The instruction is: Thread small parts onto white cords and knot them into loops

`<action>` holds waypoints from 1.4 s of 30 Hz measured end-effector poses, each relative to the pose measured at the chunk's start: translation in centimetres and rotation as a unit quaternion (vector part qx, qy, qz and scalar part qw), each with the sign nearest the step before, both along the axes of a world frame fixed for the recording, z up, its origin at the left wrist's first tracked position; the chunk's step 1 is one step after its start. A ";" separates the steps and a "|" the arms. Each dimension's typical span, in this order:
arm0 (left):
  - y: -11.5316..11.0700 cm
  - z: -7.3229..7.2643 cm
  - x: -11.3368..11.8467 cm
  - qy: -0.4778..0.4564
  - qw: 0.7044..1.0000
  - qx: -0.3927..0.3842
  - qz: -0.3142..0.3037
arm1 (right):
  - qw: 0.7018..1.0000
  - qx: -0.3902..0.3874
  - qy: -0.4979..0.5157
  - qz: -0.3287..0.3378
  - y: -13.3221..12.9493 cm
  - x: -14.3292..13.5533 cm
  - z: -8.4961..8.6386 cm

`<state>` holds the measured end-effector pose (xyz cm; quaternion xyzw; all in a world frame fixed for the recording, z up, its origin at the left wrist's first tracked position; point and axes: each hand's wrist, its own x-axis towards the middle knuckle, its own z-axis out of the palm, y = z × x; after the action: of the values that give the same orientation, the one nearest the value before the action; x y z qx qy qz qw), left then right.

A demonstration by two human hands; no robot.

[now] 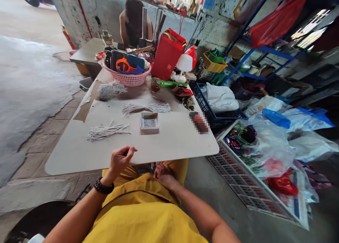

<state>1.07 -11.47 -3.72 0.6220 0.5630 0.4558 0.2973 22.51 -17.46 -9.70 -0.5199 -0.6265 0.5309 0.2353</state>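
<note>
My left hand (122, 160) is raised at the near edge of the white table (174, 140), its fingers curled and the thumb pressed along them. Whatever it may hold is hidden. Low over my lap, my right hand (162, 171) is closed too, and its contents do not show. A bundle of white cords (107, 132) lies on the table beyond my left hand. A second cord bundle (145, 109) lies further back. Between them and to the right stands a small white box (149, 123) with many tiny metallic pieces in it.
Grey yarn (109, 90), a pink basket (129, 77) of tools, a red bag (168, 54) and a white lamp (183, 66) stand at the back. Crates (261, 179) with plastic bags line the right. Another person (135, 22) sits beyond the table.
</note>
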 end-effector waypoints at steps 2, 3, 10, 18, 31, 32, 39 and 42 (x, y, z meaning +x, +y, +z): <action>0.0 0.0 0.0 0.003 1.000 -0.001 -0.005 | 0.999 -0.030 -0.020 -0.033 -1.4 0.0 0.0; -0.1 0.0 0.0 0.004 1.000 -0.001 -0.008 | 0.997 -0.057 -0.007 -0.047 -1.9 0.2 0.6; 0.1 -0.1 0.1 0.011 1.000 -0.003 -0.019 | 0.872 -0.139 0.458 -0.107 0.0 -0.1 8.4; 0.2 -0.7 -0.1 0.026 1.000 -0.008 -0.009 | 0.794 -0.159 0.580 -0.095 2.3 -2.8 10.3; 0.1 0.0 0.3 0.033 0.999 0.004 0.009 | 0.789 -0.118 0.597 -0.085 3.1 -1.8 10.6; 0.1 -0.1 0.3 0.032 0.999 0.006 0.010 | 0.813 -0.080 0.567 -0.105 3.6 -1.2 10.4; 0.1 -0.6 0.2 0.028 0.999 0.025 -0.001 | 0.948 0.259 -0.021 -0.186 14.1 2.7 10.0; 0.2 -0.7 0.3 0.028 0.999 0.029 -0.012 | 0.919 0.263 -0.281 -0.083 20.4 1.4 10.5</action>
<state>1.32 -11.29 -4.46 0.6499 0.5501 0.4504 0.2685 23.88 2.90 0.82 -0.6172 -0.7386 0.1573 0.2208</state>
